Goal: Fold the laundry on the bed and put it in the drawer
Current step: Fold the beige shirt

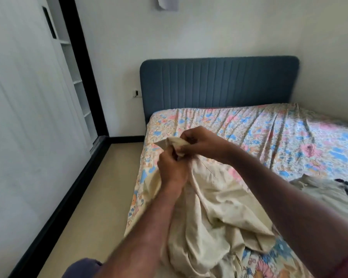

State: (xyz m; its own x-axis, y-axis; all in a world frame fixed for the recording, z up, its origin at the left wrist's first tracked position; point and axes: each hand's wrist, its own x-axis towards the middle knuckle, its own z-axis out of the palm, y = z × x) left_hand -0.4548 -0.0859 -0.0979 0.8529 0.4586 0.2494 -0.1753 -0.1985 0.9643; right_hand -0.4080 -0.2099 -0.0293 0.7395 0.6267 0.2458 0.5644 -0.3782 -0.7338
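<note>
the bed (249, 129), with its wrinkled floral sheet in pink and blue, fills the right of the view, a padded blue headboard (219, 83) at its far end and a white wall behind. beside the bed's left edge runs a strip of beige floor (92, 197), then white wardrobe doors (28, 117) with a black base.

on the bed's near left side lies the crumpled cream cloth garment (219, 213), one end lifted. it looks light, thin and floppy, so it should drape rather than hold shape; best taken by an edge or corner. a white garment with dark print (329, 191) sits further right on the bed.

left hand (172, 167) and right hand (199, 143) are both curled tight, pinching the cream garment's raised bunched end.
</note>
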